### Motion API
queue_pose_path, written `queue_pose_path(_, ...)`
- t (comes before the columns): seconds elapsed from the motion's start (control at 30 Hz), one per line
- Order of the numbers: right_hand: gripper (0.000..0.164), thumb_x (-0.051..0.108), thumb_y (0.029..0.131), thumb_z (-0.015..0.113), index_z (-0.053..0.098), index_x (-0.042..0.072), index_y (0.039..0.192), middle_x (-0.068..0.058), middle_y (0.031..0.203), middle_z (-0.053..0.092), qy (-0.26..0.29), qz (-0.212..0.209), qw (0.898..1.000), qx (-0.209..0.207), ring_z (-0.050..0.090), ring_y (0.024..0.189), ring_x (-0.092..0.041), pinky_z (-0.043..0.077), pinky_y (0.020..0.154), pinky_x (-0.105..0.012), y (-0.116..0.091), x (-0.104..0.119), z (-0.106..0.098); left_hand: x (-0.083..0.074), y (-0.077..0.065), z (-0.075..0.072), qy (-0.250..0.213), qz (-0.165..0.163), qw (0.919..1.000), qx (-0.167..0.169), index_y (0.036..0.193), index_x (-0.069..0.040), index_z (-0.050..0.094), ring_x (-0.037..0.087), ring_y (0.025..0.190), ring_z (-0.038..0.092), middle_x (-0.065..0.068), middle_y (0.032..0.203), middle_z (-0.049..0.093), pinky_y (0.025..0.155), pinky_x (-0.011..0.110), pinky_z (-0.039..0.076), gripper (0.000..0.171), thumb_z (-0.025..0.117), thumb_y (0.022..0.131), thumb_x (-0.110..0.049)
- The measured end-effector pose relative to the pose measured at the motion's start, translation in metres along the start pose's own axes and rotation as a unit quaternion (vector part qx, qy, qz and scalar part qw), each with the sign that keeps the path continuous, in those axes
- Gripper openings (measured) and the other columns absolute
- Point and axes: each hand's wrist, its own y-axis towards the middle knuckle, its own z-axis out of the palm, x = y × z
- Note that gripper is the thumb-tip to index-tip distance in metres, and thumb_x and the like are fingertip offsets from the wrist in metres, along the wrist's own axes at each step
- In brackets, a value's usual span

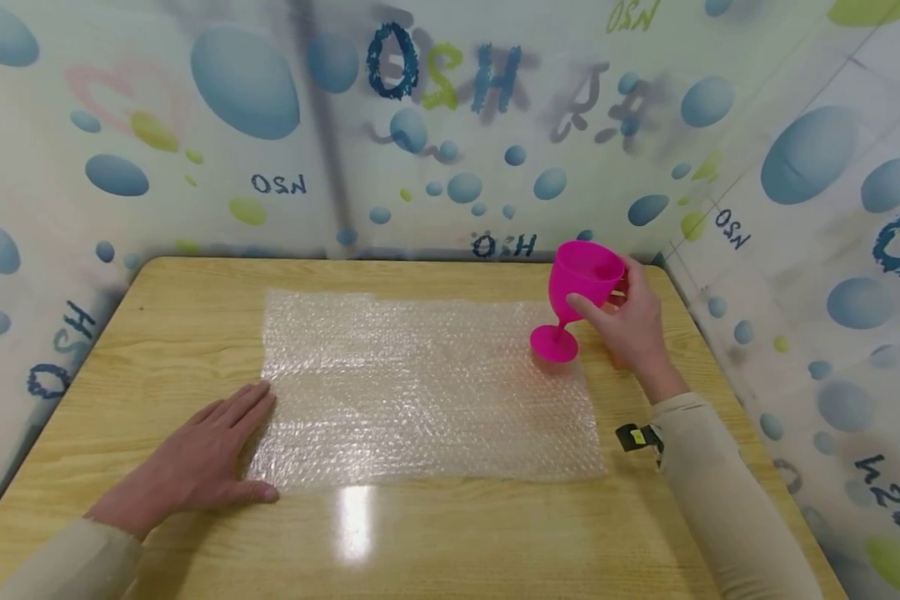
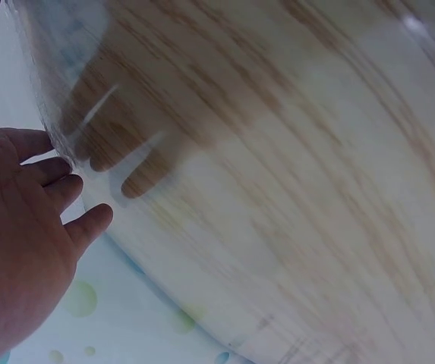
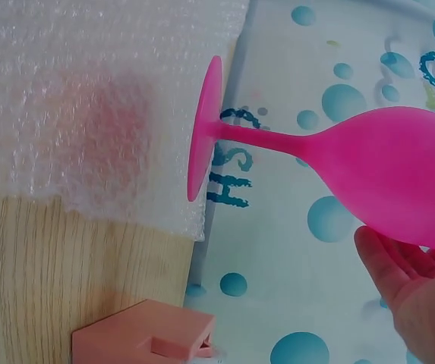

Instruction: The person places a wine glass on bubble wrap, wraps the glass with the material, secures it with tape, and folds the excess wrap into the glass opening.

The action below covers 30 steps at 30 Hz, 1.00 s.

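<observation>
A bright pink wine goblet [image 1: 579, 271] is in my right hand [image 1: 633, 321], thumb on the near side of the bowl and the other fingers behind it. Its stem and round foot point down over the right end of a sheet of bubble wrap [image 1: 420, 392]. In the right wrist view a gap shows between the goblet's foot [image 3: 205, 129] and the wrap. My left hand [image 1: 195, 467] lies flat at the sheet's left edge, fingers extended. The left wrist view shows that hand [image 2: 23, 227] close beside the tabletop.
The wooden table [image 1: 435, 542] carries the bubble wrap. A salmon-coloured block [image 3: 141, 334] stands on it beside the wrap, mostly hidden by my right hand in the head view. Patterned curtain walls [image 1: 450, 167] enclose the table's back and sides.
</observation>
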Motion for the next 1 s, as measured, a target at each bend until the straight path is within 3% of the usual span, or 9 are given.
queue_pose_path(0.13,0.078,0.039,0.082,0.077,0.035,0.012,0.142,-0.007,0.133,0.051,0.005,0.002,1.000,0.006,0.050,0.114,-0.022,0.051,0.087,-0.037,-0.002,0.005,0.005,0.000,0.000,-0.002,-0.004,-0.005,0.9999,0.012,0.150,0.002,0.026,0.039,0.141,0.028,0.021,0.156,0.026,0.105,0.056,0.031,0.122,0.055,0.069,-0.084)
queue_pose_path(0.27,0.078,0.039,0.081,0.077,0.035,0.013,0.142,-0.005,0.132,0.052,0.008,-0.002,1.000,0.010,0.050,0.114,-0.020,0.051,0.086,-0.033,-0.003,0.009,0.010,0.001,0.001,-0.002,-0.005,-0.008,0.9998,0.019,0.150,0.002,0.026,0.039,0.141,0.028,0.021,0.156,0.025,0.106,0.056,0.030,0.122,0.054,0.069,-0.085)
queue_pose_path(0.67,0.079,0.037,0.081,0.078,0.036,0.012,0.142,-0.005,0.132,0.053,0.013,-0.031,0.999,0.017,0.053,0.112,-0.021,0.052,0.089,-0.038,-0.011,0.024,0.028,0.001,0.003,-0.002,-0.010,-0.012,0.9992,0.037,0.150,0.002,0.025,0.039,0.142,0.026,0.021,0.157,0.023,0.108,0.057,0.028,0.122,0.052,0.070,-0.085)
queue_pose_path(1.0,0.078,0.036,0.080,0.079,0.038,0.011,0.141,-0.005,0.132,0.053,0.025,-0.046,0.998,0.020,0.052,0.115,-0.020,0.053,0.089,-0.045,-0.019,0.038,0.043,0.001,-0.001,-0.002,-0.001,-0.001,1.0000,0.010,0.149,0.004,0.028,0.041,0.140,0.029,0.024,0.155,0.026,0.108,0.058,0.030,0.121,0.053,0.070,-0.085)
